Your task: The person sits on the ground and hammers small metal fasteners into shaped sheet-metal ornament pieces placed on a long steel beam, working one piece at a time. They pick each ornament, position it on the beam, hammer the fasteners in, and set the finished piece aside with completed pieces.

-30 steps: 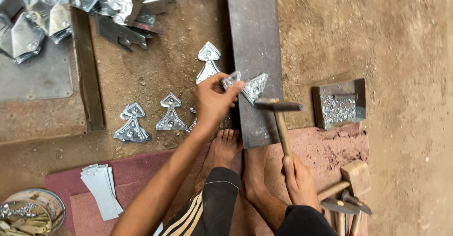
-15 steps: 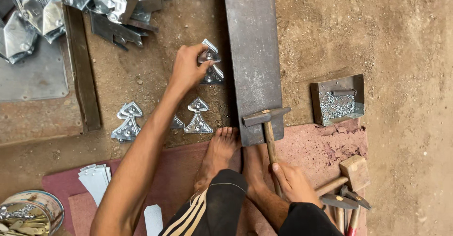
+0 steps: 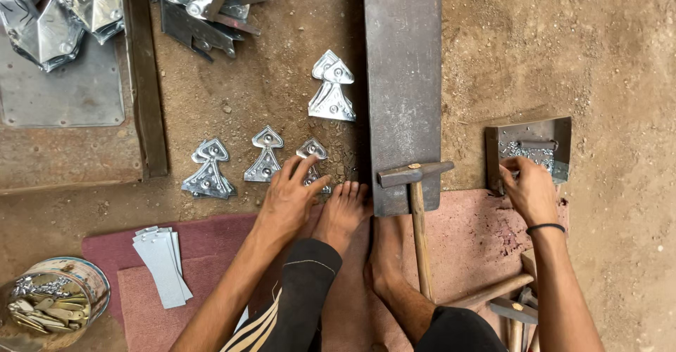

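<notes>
the left hand lies palm down on the dirt floor, fingers spread and open, its fingertips touching a small silver spade-topped metal piece without gripping it. two more such pieces lie just to its left in a row, and another pair sits farther up beside the long dark steel bar. the right hand reaches into a small open metal tray of tiny silvery bits, fingers curled at its near edge; whether it has pinched anything cannot be told. a hammer rests unheld, its head on the near end of the bar, its handle lying between the two bare feet on the reddish mat.
</notes>
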Available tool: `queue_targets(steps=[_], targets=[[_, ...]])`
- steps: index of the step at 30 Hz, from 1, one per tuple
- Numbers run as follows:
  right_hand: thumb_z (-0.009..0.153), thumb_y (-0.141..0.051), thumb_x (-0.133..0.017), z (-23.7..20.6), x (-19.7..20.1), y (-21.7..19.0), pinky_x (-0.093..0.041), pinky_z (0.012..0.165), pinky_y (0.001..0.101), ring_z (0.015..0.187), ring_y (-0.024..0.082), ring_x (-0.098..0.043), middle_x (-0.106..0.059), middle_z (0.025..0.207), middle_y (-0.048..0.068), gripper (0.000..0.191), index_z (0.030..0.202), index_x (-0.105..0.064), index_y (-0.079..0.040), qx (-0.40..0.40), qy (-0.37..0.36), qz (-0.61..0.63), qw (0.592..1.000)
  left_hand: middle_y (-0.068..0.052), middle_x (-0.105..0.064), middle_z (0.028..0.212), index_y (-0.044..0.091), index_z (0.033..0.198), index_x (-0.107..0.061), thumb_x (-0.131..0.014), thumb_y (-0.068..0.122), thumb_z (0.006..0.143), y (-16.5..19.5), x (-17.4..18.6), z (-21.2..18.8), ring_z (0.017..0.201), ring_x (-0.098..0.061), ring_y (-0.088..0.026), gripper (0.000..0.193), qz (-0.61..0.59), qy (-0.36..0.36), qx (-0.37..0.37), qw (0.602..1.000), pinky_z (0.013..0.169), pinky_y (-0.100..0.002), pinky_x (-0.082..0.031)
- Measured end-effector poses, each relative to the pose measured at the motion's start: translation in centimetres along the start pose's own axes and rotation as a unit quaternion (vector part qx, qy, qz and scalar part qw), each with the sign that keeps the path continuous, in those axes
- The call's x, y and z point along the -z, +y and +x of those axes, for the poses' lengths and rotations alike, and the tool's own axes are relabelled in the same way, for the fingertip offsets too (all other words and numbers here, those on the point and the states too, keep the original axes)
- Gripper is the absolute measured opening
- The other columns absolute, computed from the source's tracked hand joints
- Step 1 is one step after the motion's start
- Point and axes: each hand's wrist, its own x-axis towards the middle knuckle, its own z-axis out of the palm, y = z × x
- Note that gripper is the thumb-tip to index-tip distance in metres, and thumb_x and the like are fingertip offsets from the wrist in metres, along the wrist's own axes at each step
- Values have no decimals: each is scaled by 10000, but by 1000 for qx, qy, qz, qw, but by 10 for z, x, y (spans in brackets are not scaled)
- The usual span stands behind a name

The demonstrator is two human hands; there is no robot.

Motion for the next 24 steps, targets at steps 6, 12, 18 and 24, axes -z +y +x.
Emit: queue_targets(steps=[6,12,18,24], targets=[[905,-245,-770,7,-10,15,-575,882,422,954,298,-731,-769,1093,172,293,1121,-751,-47,-8,-5,13,1000,-177,-509,1484,97,1192,-724,-722,-27,787,-15,-18,17,1348,-484,-372,423,27,-2,-18,999,1050,-483,-481],[957,-224,-740,0,-21,25,-604,843,382,894,233,-748,-767,1081,132,221,1136,-756,-96,-73,-59,73,993,-137,-561,1405,88,1150,-731,-838,142,785,-1,17,22,1162,-633,-298,384,-258,43,81,962,930,-435,-591],[1010,-138,-680,-18,-12,7,-586,829,357,923,226,-700,-728,1123,141,178,1152,-744,-51,-93,117,250,957,-96,-536,1435,83,1218,-693,-773,171,885,28,63,38,1215,-676,-211,353,-472,80,82,874,899,-341,-614],[997,-1,-563,-48,33,-71,-565,915,301,968,174,-684,-704,1090,119,211,1176,-672,26,-131,91,696,700,-108,-652,1358,68,1234,-696,-804,125,913,75,58,71,1244,-688,-280,343,-353,155,-83,919,1025,-401,-611]])
